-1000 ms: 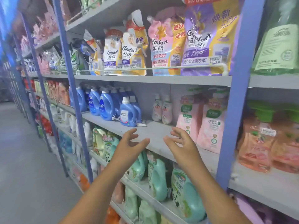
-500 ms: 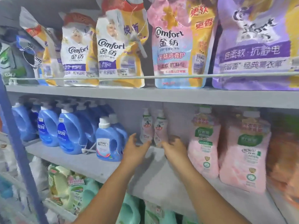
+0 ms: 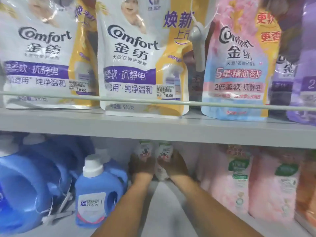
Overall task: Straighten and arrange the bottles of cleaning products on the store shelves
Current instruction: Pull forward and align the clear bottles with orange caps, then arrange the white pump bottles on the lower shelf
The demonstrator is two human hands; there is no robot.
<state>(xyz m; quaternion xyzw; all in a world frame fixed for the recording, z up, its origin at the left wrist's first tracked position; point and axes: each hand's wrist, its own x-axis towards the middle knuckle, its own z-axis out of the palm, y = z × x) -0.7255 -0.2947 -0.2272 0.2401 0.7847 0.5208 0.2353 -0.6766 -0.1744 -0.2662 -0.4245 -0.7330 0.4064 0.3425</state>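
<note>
At the shelf's (image 3: 164, 211) back edge, the left hand (image 3: 142, 165) and right hand (image 3: 173, 165) each grasp a small white bottle (image 3: 164, 150), which next likely need drawing forward upright.

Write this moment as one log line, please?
step: grasp | left hand: holds left small white bottle | right hand: holds right small white bottle | place: rear of middle shelf
</note>
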